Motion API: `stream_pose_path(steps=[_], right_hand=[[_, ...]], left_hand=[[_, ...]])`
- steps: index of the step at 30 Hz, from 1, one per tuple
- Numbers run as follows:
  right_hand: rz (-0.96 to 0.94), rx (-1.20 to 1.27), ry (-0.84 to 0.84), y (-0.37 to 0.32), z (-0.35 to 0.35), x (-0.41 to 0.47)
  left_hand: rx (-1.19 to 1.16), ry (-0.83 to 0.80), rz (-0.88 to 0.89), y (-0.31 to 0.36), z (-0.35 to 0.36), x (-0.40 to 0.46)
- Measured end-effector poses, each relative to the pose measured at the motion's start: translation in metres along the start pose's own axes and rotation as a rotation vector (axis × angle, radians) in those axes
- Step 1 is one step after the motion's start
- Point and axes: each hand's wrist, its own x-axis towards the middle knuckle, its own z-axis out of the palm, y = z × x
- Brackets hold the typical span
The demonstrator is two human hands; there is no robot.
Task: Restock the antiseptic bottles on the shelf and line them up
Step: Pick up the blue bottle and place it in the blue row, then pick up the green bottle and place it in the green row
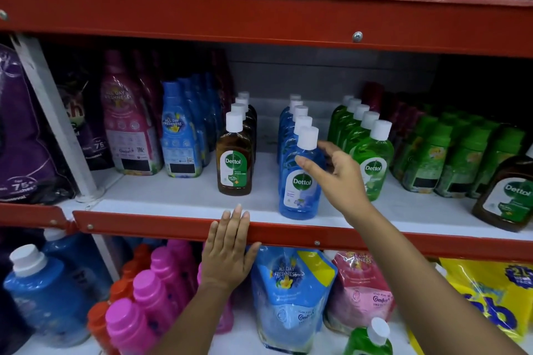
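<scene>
Three rows of Dettol antiseptic bottles with white caps stand on the white middle shelf [178, 196]: a brown row [234, 166], a blue row [300, 181] and a green row [372, 161]. My right hand [337, 176] is at the right side of the front blue bottle, fingers spread, thumb across its label; it touches the bottle without closing around it. My left hand [230, 251] lies flat, fingers together, on the red front rail [173, 229] of that shelf. A single brown Dettol bottle [507, 196] stands apart at the far right. A green bottle [370, 339] shows at the bottom edge.
Pink and blue softener bottles [178, 135] stand left of the brown row, green refill packs [461, 164] to the right. A red upper shelf beam [259, 17] hangs overhead. Below are pink bottles [150, 297], a blue jug [43, 291] and refill pouches [291, 297].
</scene>
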Motion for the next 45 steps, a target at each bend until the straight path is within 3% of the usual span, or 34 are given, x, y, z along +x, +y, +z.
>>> stream_pose_path(steps=[3, 7, 12, 16, 23, 28, 32, 45], right_hand=[[-0.033, -0.085, 0.000, -0.004, -0.001, -0.013], [-0.104, -0.374, 0.057, 0.003, -0.006, -0.055], [-0.213, -0.672, 0.144, 0.040, -0.009, -0.117], [-0.172, -0.813, 0.135, 0.080, -0.016, -0.173], [0.039, -0.774, 0.100, 0.143, -0.029, -0.250], [0.307, -0.522, 0.016, 0.171, -0.034, -0.278], [0.447, -0.391, 0.047, 0.190, -0.035, -0.281], [0.438, -0.325, 0.016, 0.195, -0.048, -0.271]], left_hand=[[0.000, -0.003, 0.000, 0.000, 0.000, -0.001], [0.005, 0.004, 0.000, -0.001, 0.000, -0.003], [0.021, 0.009, 0.006, -0.003, 0.002, -0.001], [0.031, -0.011, -0.013, -0.001, 0.004, -0.005], [0.034, -0.012, -0.007, 0.000, 0.005, -0.006], [0.028, 0.005, -0.006, 0.000, 0.005, -0.007], [0.023, -0.009, -0.011, 0.000, 0.005, -0.007], [0.030, -0.022, -0.021, -0.001, 0.005, -0.007]])
